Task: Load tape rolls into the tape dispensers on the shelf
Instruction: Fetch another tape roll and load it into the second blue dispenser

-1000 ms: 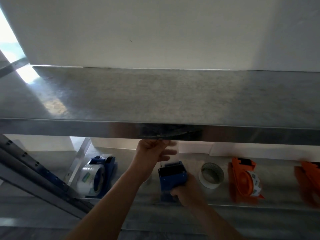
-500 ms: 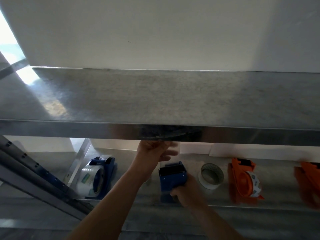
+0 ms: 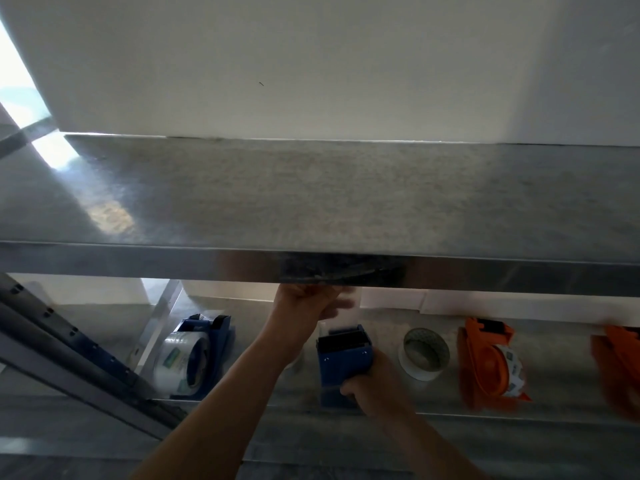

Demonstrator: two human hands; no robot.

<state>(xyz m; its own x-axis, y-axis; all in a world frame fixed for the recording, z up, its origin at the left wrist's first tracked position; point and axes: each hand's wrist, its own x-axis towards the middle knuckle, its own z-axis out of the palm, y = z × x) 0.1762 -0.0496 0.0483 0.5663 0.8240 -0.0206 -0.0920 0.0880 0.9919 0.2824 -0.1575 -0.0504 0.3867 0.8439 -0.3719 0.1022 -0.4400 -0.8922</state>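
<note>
- Right hand (image 3: pixel 367 386): fingers wrapped round blue dispenser (image 3: pixel 344 355).
- Left hand (image 3: pixel 304 303), above dispenser: pinches clear tape strip (image 3: pixel 341 318).
- Risk: strip likely folds onto itself if pull slackens.

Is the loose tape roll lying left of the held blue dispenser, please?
No, the loose tape roll lies right of the held blue dispenser, beside the orange dispenser.

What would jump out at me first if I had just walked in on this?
A broad metal shelf fills the middle of the view, and two bare arms reach under it. On the level below, the right hand grips a blue tape dispenser, while the left hand just above pinches a clear strip of tape. A bright orange dispenser stands out to the right, past a loose tape roll.
</note>
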